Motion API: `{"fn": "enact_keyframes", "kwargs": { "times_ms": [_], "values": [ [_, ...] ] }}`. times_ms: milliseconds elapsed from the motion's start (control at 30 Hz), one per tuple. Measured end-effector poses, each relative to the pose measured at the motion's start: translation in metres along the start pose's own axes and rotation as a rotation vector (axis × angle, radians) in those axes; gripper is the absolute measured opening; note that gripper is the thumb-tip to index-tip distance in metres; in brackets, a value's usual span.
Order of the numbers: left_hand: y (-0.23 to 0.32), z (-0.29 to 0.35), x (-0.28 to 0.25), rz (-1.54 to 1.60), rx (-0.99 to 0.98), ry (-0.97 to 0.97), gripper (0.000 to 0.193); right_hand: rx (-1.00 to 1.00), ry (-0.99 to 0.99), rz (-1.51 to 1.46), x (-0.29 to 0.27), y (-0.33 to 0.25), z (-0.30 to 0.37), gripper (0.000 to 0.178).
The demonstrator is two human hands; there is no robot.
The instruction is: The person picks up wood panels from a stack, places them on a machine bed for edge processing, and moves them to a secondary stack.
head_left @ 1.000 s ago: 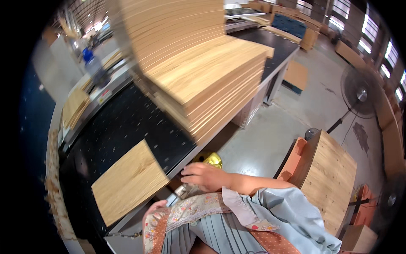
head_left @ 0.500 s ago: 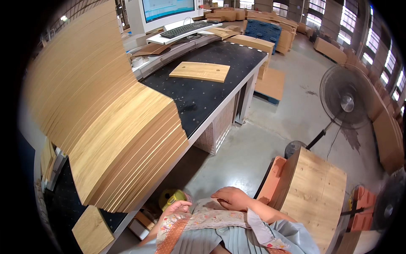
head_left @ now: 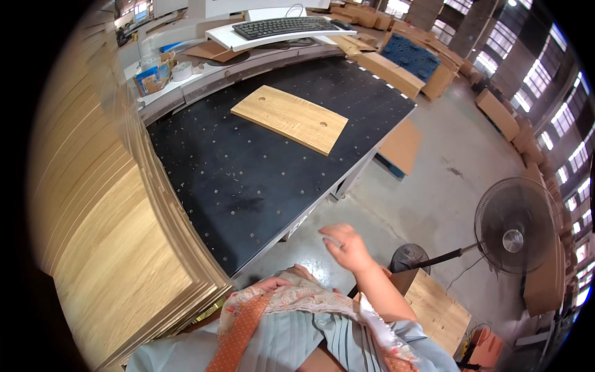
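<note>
My right hand (head_left: 343,243) is raised over the grey floor just off the near edge of the black perforated worktable (head_left: 248,186). Its fingers are loosely spread and it holds nothing. Only a small part of my left hand (head_left: 271,284) shows, low against my patterned clothing, and its fingers are hidden. A light wooden panel (head_left: 290,118) with two drilled holes lies flat on the far half of the table, well out of reach of both hands. A tall stack of wooden panels (head_left: 105,248) fills the left side, close to my left arm.
A standing fan (head_left: 513,227) is on the floor at the right. A low pile of wooden boards (head_left: 437,307) sits by my right elbow. A keyboard (head_left: 290,26) rests on a white shelf behind the table. Cardboard (head_left: 401,146) leans by the table's far corner.
The view has swung so the table and the holed panel now sit in the centre. My right hand has lifted away from my body toward the table edge.
</note>
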State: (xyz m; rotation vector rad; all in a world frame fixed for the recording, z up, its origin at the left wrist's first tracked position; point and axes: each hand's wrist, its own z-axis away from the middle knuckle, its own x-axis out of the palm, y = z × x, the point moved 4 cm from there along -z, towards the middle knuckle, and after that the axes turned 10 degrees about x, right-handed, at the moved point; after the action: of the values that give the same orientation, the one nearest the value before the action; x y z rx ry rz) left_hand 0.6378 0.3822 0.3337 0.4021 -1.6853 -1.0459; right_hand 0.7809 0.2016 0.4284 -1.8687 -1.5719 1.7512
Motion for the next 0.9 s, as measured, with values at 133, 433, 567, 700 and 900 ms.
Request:
{"fn": "enact_keyframes", "kwargs": {
  "times_ms": [133,433,567,700,900],
  "values": [
    [0.020,-0.023,-0.008,-0.068,0.097,0.112,0.043,-0.022,0.160,0.020,-0.016,0.063,-0.056,0.023],
    [0.044,-0.083,-0.001,-0.301,0.344,0.397,0.041,-0.016,-0.014,0.432,-0.028,0.156,-0.258,0.053],
    [0.051,-0.110,-0.001,-0.436,0.494,0.686,0.032,-0.115,-0.182,0.447,-0.031,0.166,-0.276,0.058],
    [0.064,-0.138,0.011,-0.305,0.583,1.063,0.021,-0.182,-0.214,0.465,-0.054,0.179,-0.245,0.054],
    [0.068,-0.123,0.011,-0.459,0.688,1.261,0.015,-0.282,-0.144,0.134,-0.147,0.221,-0.185,0.037]
  ]
}}
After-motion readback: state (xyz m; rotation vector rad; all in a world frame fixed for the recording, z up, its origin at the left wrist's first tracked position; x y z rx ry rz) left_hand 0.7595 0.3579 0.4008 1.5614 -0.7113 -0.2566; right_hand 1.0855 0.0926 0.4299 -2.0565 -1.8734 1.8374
